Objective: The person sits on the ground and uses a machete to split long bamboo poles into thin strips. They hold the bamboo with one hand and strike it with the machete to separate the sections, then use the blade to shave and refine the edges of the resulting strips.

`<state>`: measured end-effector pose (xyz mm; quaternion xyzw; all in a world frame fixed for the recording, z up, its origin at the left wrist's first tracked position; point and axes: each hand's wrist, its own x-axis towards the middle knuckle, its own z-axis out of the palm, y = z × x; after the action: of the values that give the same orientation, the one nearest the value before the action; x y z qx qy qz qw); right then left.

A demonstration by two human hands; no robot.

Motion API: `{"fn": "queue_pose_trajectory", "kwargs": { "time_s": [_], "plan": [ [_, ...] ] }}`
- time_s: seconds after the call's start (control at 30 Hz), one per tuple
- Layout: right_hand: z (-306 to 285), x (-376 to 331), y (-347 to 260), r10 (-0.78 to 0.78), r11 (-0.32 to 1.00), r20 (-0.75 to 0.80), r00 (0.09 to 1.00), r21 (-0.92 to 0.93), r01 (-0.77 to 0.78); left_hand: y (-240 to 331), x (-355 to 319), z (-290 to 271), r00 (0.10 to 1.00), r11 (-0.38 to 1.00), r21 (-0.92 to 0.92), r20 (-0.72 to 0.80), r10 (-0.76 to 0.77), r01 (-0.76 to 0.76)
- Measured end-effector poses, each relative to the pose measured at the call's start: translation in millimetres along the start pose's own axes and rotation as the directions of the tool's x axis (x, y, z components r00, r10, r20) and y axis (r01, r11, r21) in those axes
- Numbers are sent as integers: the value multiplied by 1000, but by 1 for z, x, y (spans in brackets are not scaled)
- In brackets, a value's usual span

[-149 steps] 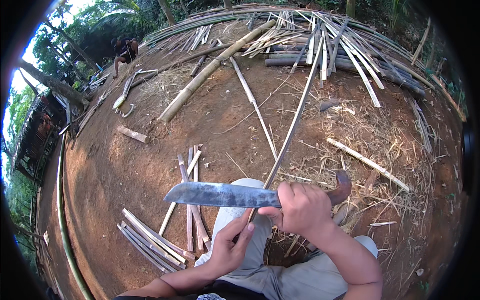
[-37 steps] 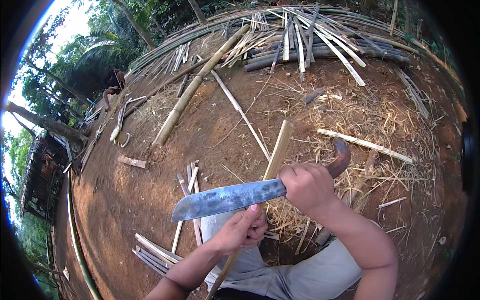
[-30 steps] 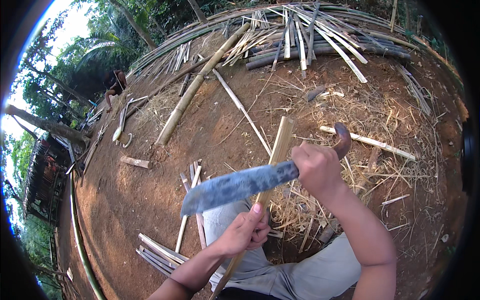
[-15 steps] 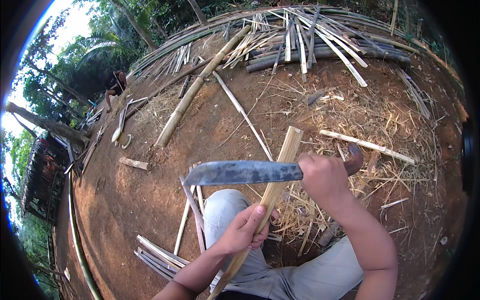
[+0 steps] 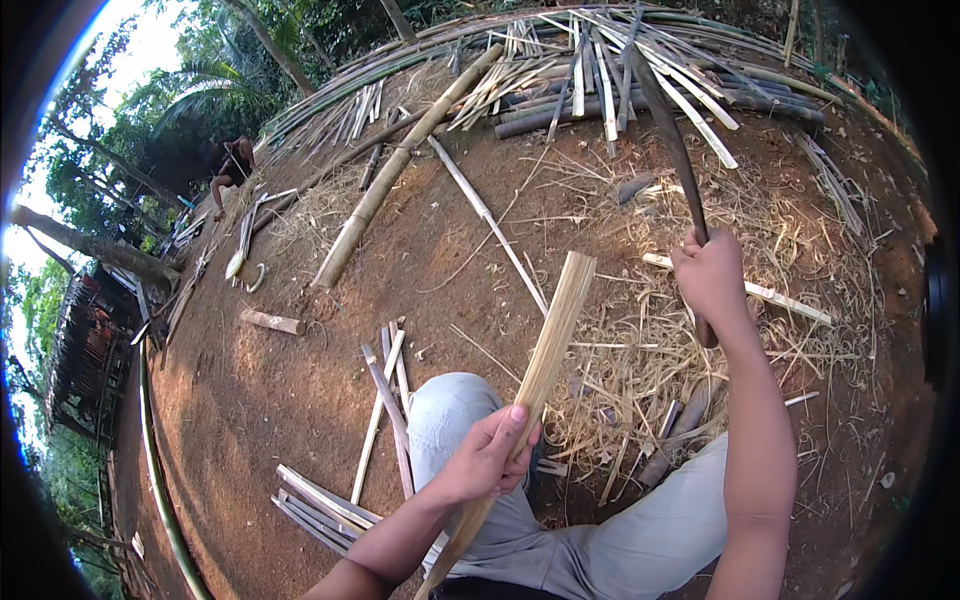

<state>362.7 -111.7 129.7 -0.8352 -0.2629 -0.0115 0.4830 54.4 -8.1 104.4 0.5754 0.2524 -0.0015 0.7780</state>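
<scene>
Bamboo strip (image 5: 554, 335) tight in left hand (image 5: 491, 453), machete (image 5: 677, 145) fist-tight in right hand (image 5: 713, 281).

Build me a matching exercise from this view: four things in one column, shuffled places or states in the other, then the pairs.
Things
1. Machete
2. Wide pale strip
3. Trousers
4. Single green pole

Places or states
A. Lies on the ground at the far left
B. Gripped by the left hand
C. Light grey, on bent legs
D. Gripped by the right hand

Pairs: 1-D, 2-B, 3-C, 4-A
</scene>
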Motion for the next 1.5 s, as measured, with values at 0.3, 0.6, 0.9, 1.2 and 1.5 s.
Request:
{"fn": "queue_pose_trajectory", "kwargs": {
  "time_s": [0.3, 0.6, 0.9, 1.2, 1.5],
  "plan": [
    [22, -69, -43, -75, 933, 443, 893, 347, -94, 3, 15, 3, 997, 991, -113, 41, -61, 65],
    [27, -65, -25, -86, 797, 495, 865, 555, -239, -17, 1, 0, 980, 956, -258, 176, -92, 136],
    [35, -106, -31, -421, 847, 416, 806, -139, 514, 4, 18, 20, 987, 999, -13, -152, 44, -47],
    [58, -92, -23, -686, 616, 217, 695, -336, 713, -15, 20, 34, 903, 902, 369, -268, 335, -225],
    [29, -11, 7, -402, 791, 52, 914, -483, 375, -21, 19, 34, 932, 889, 412, -200, 302, -200]
  ]
}}
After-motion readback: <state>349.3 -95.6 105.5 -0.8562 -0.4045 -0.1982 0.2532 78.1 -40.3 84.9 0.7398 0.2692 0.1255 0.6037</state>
